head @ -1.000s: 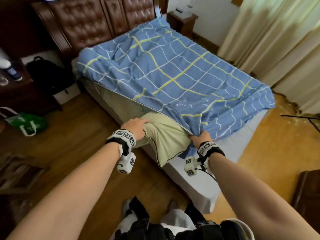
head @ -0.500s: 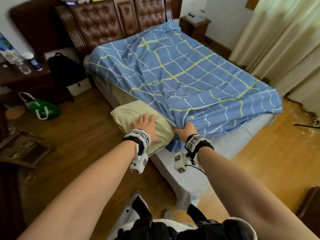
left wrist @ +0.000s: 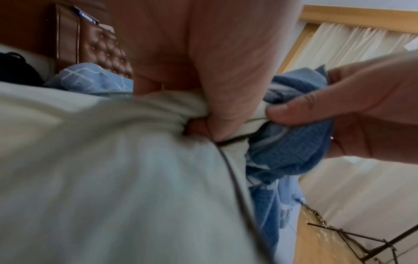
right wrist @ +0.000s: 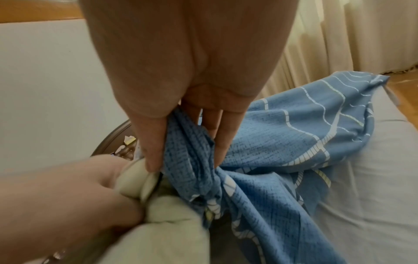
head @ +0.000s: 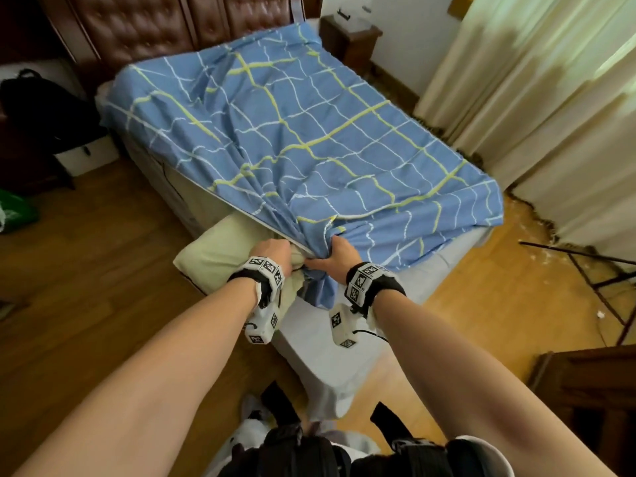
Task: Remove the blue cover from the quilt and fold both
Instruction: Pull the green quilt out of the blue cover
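Quilt [head: 220,256] corner — flat under the left hand [head: 272,251] half a second ago — is now bunched in its fist, while the right hand [head: 335,253] stays clamped on the blue cover [head: 309,132] at the bed's near edge, so peeling can go on.

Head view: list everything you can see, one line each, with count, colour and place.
blue cover: one, blue with yellow and white grid lines, spread over the bed, near corner bunched.
quilt: one, pale green, corner sticking out of the cover at the bed's near left edge.
mattress: one, light grey, under the cover.
headboard: one, brown tufted, far end of bed.
nightstand: one, dark wood, far right of the bed.
curtains: cream, right wall.
black bag: one, on the left, beside the bed.
floor: wooden, brown.
left hand: grips the quilt corner.
right hand: grips the bunched blue cover.
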